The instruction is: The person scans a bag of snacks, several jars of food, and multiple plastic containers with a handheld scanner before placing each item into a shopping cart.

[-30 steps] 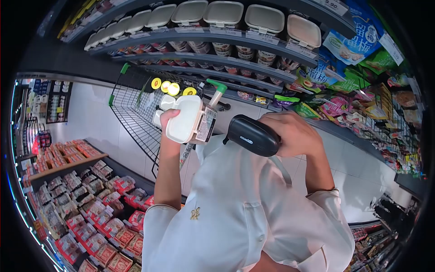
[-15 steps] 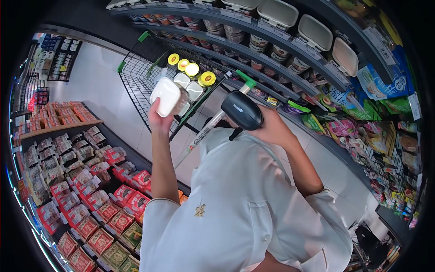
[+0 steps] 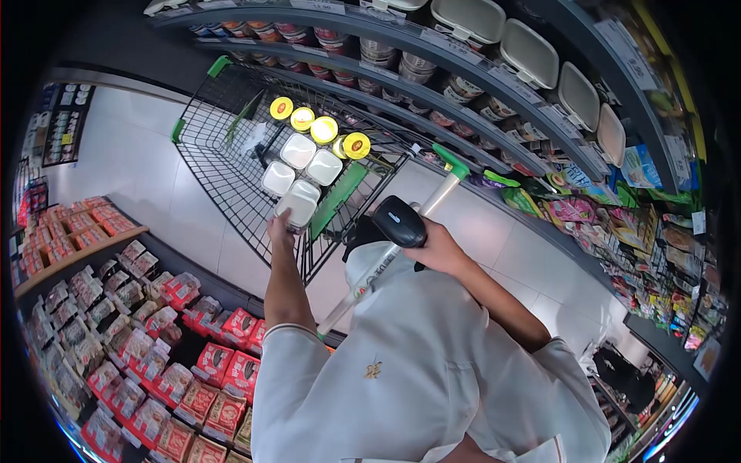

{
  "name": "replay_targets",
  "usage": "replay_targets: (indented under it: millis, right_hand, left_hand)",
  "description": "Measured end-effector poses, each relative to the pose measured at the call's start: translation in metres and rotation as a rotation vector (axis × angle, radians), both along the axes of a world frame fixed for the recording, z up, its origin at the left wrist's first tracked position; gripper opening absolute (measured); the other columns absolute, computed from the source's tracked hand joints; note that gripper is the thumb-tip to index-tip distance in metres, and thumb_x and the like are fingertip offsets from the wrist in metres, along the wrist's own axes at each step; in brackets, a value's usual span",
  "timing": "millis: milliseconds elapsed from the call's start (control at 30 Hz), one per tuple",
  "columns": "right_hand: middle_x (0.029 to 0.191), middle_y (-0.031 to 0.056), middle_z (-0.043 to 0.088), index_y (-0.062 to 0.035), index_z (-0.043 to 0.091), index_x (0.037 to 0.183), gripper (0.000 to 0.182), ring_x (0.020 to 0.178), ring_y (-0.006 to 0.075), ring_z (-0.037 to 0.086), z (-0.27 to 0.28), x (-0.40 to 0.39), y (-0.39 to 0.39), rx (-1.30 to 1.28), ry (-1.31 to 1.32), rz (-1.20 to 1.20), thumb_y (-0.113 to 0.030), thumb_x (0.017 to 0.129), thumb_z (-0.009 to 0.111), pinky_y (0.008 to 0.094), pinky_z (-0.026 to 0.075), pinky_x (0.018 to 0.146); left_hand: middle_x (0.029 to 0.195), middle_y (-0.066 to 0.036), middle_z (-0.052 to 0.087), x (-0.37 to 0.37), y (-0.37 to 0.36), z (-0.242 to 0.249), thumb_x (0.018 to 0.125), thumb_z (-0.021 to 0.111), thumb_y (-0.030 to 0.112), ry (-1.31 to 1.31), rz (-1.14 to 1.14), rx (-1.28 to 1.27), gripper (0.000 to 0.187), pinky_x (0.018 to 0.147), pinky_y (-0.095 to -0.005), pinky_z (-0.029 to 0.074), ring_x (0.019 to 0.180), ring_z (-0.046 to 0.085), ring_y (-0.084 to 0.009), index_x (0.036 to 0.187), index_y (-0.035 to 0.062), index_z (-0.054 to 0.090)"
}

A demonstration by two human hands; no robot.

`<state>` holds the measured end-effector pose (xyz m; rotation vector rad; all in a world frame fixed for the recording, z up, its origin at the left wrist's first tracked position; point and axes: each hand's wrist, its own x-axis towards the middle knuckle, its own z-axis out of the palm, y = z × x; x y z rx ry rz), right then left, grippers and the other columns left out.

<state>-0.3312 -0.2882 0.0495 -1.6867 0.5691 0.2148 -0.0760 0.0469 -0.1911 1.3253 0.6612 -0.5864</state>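
My left hand [image 3: 282, 227] grips a white-lidded tub [image 3: 299, 202] inside the black wire shopping cart [image 3: 220, 181]. Its fingers close on the tub's near edge. Beside it stand several similar white-lidded tubs [image 3: 298, 152], and past them a row of yellow-lidded jars [image 3: 324, 130]. My right hand [image 3: 436, 248] is wrapped around a black handheld scanner [image 3: 401, 222], whose rounded head faces up in front of my shirt. The scanner is near the cart's clear handlebar [image 3: 440, 193] with a green end. The scanner's grip is mostly hidden.
Tiered shelves with lidded tubs [image 3: 531, 54] and cups run along the far right, with snack bags [image 3: 575, 208] lower down. At the left, a display of red boxes [image 3: 224, 363] and packets reaches near my left arm. Pale floor tiles [image 3: 131, 147] lie beyond the cart.
My left hand has lowered the white-lidded tub into the cart, among the other tubs. My right hand still holds the scanner. The view has shifted slightly.
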Motion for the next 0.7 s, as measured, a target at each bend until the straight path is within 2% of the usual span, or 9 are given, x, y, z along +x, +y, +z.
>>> replay_targets:
  millis: [67,167,200,300,333,367,467,533,700]
  right_hand:
    - [0.094,0.0176,0.069,0.0037,0.061,0.114,0.048,0.088,0.0268,0.069,0.004,0.002,0.004,-0.032,0.012,-0.033,-0.014,0.073,0.077,0.038,0.054,0.083]
    - [0.096,0.0188,0.069,0.0034,0.06,0.118,0.052,0.089,0.0291,0.072,0.006,0.005,0.009,-0.101,-0.004,-0.057,-0.014,0.073,0.08,0.0377,0.056,0.082]
    - [0.098,0.0192,0.069,0.0034,0.06,0.119,0.054,0.09,0.03,0.072,0.004,0.004,0.01,-0.136,-0.01,-0.051,-0.014,0.072,0.08,0.0377,0.056,0.082]
    - [0.103,0.02,0.069,0.0033,0.06,0.122,0.057,0.093,0.0327,0.071,0.006,0.002,0.016,-0.194,0.031,-0.043,-0.015,0.073,0.082,0.0377,0.056,0.085]
    - [0.104,0.0201,0.069,0.0034,0.06,0.123,0.058,0.095,0.0336,0.071,0.008,0.003,0.018,-0.207,0.052,-0.045,-0.015,0.073,0.082,0.0378,0.055,0.086]
    - [0.106,0.0203,0.069,0.0033,0.06,0.123,0.058,0.096,0.0337,0.071,0.01,0.005,0.021,-0.216,0.038,-0.039,-0.014,0.073,0.082,0.0379,0.055,0.087]
    - [0.11,0.0205,0.068,0.0031,0.06,0.124,0.057,0.099,0.0342,0.07,0.016,0.006,0.028,-0.26,0.01,-0.075,-0.014,0.074,0.082,0.0385,0.054,0.09]
    - [0.116,0.021,0.066,0.0034,0.06,0.124,0.055,0.103,0.0349,0.068,0.024,0.011,0.031,-0.238,0.013,-0.107,-0.012,0.075,0.081,0.0384,0.054,0.092]
    - [0.122,0.0207,0.064,0.005,0.061,0.12,0.051,0.111,0.0358,0.065,0.028,0.012,0.031,-0.248,-0.027,-0.079,-0.01,0.075,0.079,0.0383,0.051,0.099]
  left_hand:
    - [0.092,-0.013,0.066,0.0,-0.004,-0.017,0.08,0.078,0.007,0.056,-0.02,0.031,0.032,0.042,-0.0376,0.048,0.067,0.066,-0.0251,0.104,0.0012,0.058]
    - [0.089,-0.011,0.064,0.005,0.0,-0.06,0.078,0.082,0.008,0.09,-0.057,0.17,0.04,0.044,-0.0356,0.047,0.065,0.064,-0.0232,0.106,0.0022,0.054]
    - [0.094,-0.012,0.063,0.009,0.007,-0.076,0.076,0.084,0.008,0.077,-0.097,0.061,0.056,0.049,-0.0341,0.049,0.071,0.065,-0.0229,0.117,0.0004,0.047]
    - [0.105,-0.014,0.062,0.015,0.014,-0.111,0.077,0.085,0.008,0.025,-0.087,0.049,0.066,0.062,-0.0324,0.053,0.082,0.066,-0.0226,0.126,-0.001,0.041]
    - [0.11,-0.014,0.061,0.016,0.015,-0.121,0.079,0.084,0.009,0.004,-0.045,0.043,0.071,0.075,-0.0336,0.054,0.093,0.065,-0.0236,0.131,-0.002,0.037]
    - [0.113,-0.014,0.062,0.019,0.015,-0.118,0.082,0.081,0.007,0.007,-0.054,0.016,0.064,0.084,-0.0343,0.054,0.098,0.065,-0.0239,0.131,-0.0027,0.041]
    - [0.123,-0.013,0.062,0.028,0.02,-0.107,0.088,0.074,0.002,-0.004,-0.132,-0.142,0.047,0.092,-0.0353,0.053,0.107,0.064,-0.0233,0.128,-0.0037,0.051]
    - [0.126,-0.014,0.061,0.029,0.025,-0.111,0.09,0.07,-0.002,-0.019,-0.155,-0.19,0.049,0.097,-0.0379,0.052,0.113,0.062,-0.0256,0.135,-0.0023,0.049]
    - [0.126,-0.016,0.061,0.025,0.043,-0.142,0.09,0.065,-0.005,-0.002,-0.152,-0.11,0.047,0.094,-0.0429,0.054,0.112,0.063,-0.0305,0.134,0.0,0.049]
